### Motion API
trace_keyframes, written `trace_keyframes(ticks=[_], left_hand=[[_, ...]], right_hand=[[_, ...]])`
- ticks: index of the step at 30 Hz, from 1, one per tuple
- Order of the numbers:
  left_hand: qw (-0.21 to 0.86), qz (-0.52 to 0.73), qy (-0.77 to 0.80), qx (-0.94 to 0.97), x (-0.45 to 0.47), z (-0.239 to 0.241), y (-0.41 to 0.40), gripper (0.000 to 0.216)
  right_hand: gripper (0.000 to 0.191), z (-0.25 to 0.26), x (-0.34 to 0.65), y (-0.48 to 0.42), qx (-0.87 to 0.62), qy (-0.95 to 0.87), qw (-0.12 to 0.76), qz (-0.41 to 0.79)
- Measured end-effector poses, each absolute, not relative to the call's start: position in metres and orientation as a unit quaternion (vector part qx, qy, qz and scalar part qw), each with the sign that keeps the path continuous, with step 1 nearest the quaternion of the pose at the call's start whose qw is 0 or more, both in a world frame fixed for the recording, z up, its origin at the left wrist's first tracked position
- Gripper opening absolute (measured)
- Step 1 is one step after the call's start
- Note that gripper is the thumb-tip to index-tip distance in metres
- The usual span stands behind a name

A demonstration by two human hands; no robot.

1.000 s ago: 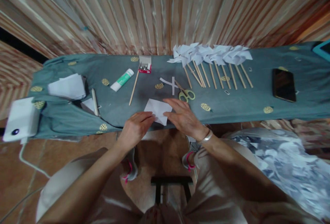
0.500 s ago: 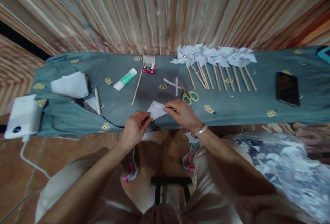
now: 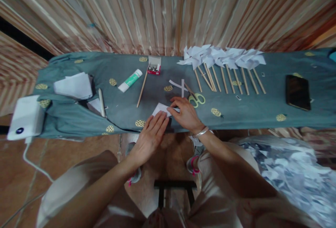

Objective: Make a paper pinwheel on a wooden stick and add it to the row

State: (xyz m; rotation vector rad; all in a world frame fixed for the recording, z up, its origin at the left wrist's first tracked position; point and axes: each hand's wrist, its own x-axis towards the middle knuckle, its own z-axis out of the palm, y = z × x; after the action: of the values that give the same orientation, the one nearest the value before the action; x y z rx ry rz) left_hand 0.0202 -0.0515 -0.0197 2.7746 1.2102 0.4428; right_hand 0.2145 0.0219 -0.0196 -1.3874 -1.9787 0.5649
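Paper (image 3: 159, 108) under hands (image 3: 151, 135) (image 3: 187, 115), tube label (image 3: 133, 78) illegible

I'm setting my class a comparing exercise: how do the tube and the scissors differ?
The tube is white and green; the scissors have yellow-green ring handles. The tube slants up to the right; the scissors' blades point up to the left. The tube lies left of the paper; the scissors lie beside the right hand. Both rest on the cloth.
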Motion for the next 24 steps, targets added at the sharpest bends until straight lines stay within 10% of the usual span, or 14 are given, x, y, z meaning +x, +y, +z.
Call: trace_keyframes(ticks=[24], left_hand=[[0.025,0.098,0.407,0.908,0.023,-0.028,-0.048,0.062]], right_hand=[[0.011,-0.022,0.201,0.019,-0.568,-0.746,0.303,0.173]])
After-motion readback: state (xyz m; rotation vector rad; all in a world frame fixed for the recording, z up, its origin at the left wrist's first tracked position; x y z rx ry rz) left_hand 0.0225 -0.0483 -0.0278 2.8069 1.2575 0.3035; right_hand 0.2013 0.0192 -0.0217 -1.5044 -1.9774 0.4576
